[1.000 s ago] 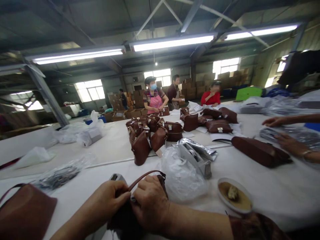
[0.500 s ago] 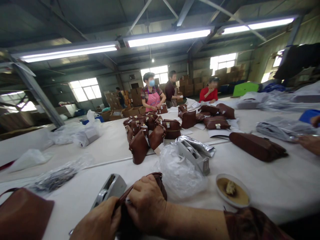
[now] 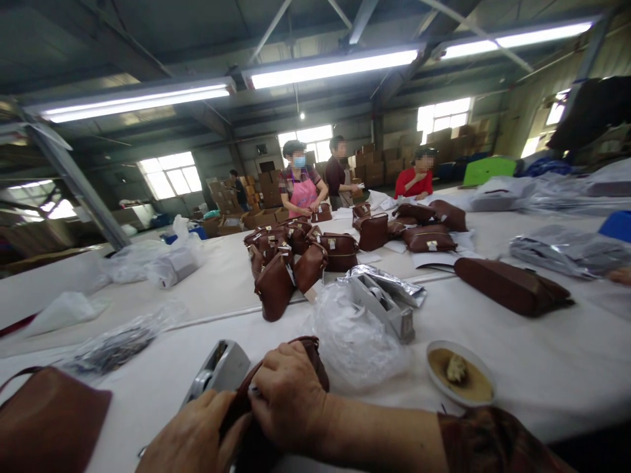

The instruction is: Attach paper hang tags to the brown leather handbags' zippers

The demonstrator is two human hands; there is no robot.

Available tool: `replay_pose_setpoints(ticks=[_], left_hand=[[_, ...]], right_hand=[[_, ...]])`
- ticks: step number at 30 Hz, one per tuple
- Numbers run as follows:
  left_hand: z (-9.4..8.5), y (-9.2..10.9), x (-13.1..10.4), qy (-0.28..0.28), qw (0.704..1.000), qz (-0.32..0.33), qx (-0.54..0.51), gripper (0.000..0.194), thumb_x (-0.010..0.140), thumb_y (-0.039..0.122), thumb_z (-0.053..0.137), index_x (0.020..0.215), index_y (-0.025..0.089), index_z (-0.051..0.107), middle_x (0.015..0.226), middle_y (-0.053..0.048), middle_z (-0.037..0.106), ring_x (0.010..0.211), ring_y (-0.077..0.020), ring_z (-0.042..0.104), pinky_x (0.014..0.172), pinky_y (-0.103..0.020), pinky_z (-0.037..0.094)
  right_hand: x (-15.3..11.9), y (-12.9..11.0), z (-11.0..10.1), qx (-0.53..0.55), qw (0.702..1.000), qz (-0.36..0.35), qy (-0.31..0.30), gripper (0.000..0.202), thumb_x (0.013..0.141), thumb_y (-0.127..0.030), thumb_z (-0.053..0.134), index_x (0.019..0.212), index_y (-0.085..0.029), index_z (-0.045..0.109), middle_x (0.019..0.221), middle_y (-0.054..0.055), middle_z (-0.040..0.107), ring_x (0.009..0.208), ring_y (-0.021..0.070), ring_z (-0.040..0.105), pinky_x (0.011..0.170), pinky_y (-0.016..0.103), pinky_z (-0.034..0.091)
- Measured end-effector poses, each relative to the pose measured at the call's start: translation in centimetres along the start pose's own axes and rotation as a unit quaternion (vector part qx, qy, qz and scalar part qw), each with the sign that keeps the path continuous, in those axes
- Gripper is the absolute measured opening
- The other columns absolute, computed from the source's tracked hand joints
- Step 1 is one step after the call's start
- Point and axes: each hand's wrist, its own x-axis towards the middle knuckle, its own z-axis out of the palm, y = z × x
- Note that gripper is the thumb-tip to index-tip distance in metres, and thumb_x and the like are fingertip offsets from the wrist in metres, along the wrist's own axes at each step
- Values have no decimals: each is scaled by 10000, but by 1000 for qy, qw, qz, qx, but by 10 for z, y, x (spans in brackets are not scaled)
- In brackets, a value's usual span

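Far L of the clear plastic (image 3: 352, 341), you've a 2nd brown bag (image 3: 54, 424). Nearer it: grey tape dispenser (image 3: 229, 364), then your L hand (image 3: 192, 430), clamped on an edge of the brown handbag (image 3: 316, 361). Handbag's just L of the plastic; your R hand (image 3: 288, 397) is clamped over its top. Prob. light, soft, grippy, might crease; best held by top edge, a hand ea. end. R of plastic: shallow dish (image 3: 476, 387).

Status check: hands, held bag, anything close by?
Left hand and right hand gripping brown bag. Bag partly hidden by them. Tape dispenser just beyond left hand, crumpled plastic beyond right.
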Motion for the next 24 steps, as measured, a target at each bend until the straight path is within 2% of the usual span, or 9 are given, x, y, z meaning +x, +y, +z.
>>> replay_pose_setpoints(ticks=[6, 11, 14, 18, 24], left_hand=[[5, -8, 1, 71, 990, 13, -118, 320, 909, 348, 396, 940, 264, 704, 985, -58, 664, 957, -244, 618, 856, -384, 437], [-3, -12, 3, 70, 979, 18, -192, 286, 886, 287, 450, 860, 261, 734, 918, -37, 667, 899, -204, 620, 817, -323, 440], [-9, -10, 4, 71, 982, 3, -177, 243, 847, 244, 496, 805, 267, 734, 865, -22, 684, 858, -200, 624, 772, -312, 427], [-12, -5, 4, 97, 987, -19, -128, 171, 818, 219, 551, 859, 258, 713, 879, -21, 718, 867, -206, 635, 760, -306, 411], [-17, 6, 8, 86, 996, 0, -25, 218, 889, 311, 475, 816, 239, 668, 866, -66, 724, 842, -257, 653, 725, -354, 408]], right_hand=[[3, -1, -1, 13, 1000, 20, -12, 152, 838, -276, 599, 713, -204, 647, 782, 22, 648, 790, 190, 542, 769, 358, 328], [5, -1, 0, 23, 999, 28, -14, 152, 827, -258, 622, 689, -199, 642, 791, 22, 657, 796, 187, 550, 786, 347, 341], [6, 0, 1, 38, 999, 35, -15, 132, 819, -228, 630, 692, -197, 645, 801, 19, 667, 812, 182, 565, 816, 340, 347], [8, -1, 2, 58, 997, 39, -14, 117, 822, -214, 632, 709, -190, 651, 833, 22, 682, 854, 184, 581, 832, 329, 354], [10, -3, 0, 60, 997, 52, -21, 119, 797, -227, 649, 687, -183, 654, 836, 32, 692, 850, 195, 585, 817, 334, 361]])
